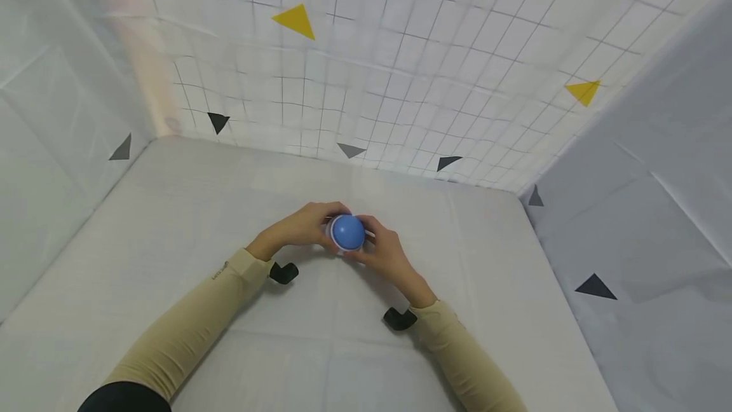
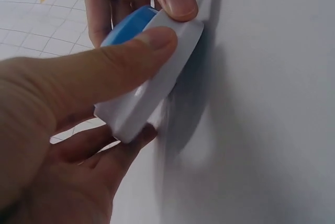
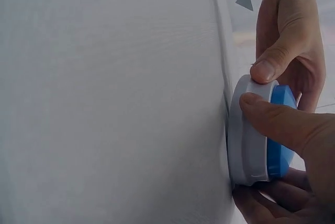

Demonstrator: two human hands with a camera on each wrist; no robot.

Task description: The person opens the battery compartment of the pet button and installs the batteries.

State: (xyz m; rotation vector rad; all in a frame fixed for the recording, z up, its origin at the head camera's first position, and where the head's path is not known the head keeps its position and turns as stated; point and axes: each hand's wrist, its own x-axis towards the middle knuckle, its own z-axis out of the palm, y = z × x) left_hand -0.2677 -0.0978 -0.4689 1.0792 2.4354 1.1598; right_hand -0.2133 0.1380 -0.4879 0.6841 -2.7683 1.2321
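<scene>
Left hand [image 1: 300,226]: thumb and curled fingers pinch the white rim of a small round object, a blue dome on a white base [image 1: 345,233]. In the left wrist view the thumb [image 2: 131,59] lies along the white edge, with the other fingers tucked under it.

Right hand [image 1: 386,253]: grips the same object from the opposite side. In the right wrist view the thumb [image 3: 272,116] presses on the white base where it meets the blue top, and fingers curl beneath it.

Object position: between both hands, at about the middle of the table [image 1: 171,221], white base down. The right wrist view shows the base touching the surface; the left wrist view shows it slightly tilted, one edge against the cloth.

Both forearms wear tan sleeves [image 1: 189,323]. A black wrist camera mount [image 1: 283,272] sits under the left wrist, another under the right.

Surface: pale white cloth covering, faint creases. Surroundings: white sheet walls left and right; the back wall [image 1: 400,81] carries a thin dark grid. Yellow triangles [image 1: 295,20] are set high, and dark grey triangles [image 1: 218,121] low, near the table edge.
</scene>
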